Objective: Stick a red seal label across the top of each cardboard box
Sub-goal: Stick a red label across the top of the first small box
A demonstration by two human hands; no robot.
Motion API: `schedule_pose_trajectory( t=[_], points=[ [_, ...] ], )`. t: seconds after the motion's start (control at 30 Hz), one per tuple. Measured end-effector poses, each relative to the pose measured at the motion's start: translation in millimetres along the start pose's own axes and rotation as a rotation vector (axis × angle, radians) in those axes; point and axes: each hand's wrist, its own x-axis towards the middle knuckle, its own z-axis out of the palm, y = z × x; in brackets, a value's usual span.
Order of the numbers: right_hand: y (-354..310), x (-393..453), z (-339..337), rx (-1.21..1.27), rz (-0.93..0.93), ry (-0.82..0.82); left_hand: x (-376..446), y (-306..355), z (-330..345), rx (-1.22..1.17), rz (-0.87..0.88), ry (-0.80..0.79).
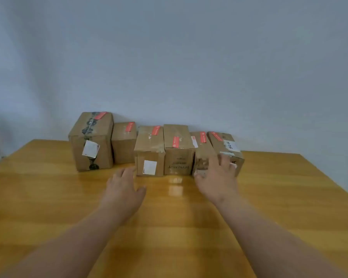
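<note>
Six boxes (178,149) rowed along table's (48,197) far edge, each top bearing a red label (176,142) running front-to-back. Left hand (124,189), right hand (217,180) spread, empty, before boxes.

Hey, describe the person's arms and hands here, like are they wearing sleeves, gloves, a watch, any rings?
Both forearms are bare as far as the frame shows: no sleeves in view. The left hand and right hand wear no gloves. No watch or bracelet shows at either wrist. The picture is too blurred to rule out rings.
</note>
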Motion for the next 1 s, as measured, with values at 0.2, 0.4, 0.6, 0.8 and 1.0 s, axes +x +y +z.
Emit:
schedule_pose_trajectory(
  t=[0.2, 0.4, 0.6, 0.8, 1.0],
  points=[
    [5.5, 44.6, 14.3, 0.064, 0.174, 0.036, 25.9, -0.5, 31.7, -0.058, -0.007, 0.002],
    [7.5, 62.1, 22.4, 0.03, 0.168, 0.093, 30.6, -5.2, 40.5, -0.063, -0.001, 0.003],
    [3.7, 49.0, 4.8, 0.267, 0.206, 0.267, 17.0, -5.5, 30.6, -0.079, 0.012, 0.02],
    [8.6, 1.0, -20.4, 0.561, 0.069, 0.353, -10.8, -1.7, 9.0, -0.158, 0.035, 0.061],
    [10.4, -67.8, -23.3, 0.511, -0.17, -0.144, -43.6, -15.9, -13.9, -0.304, -0.011, 0.153]
  ],
)
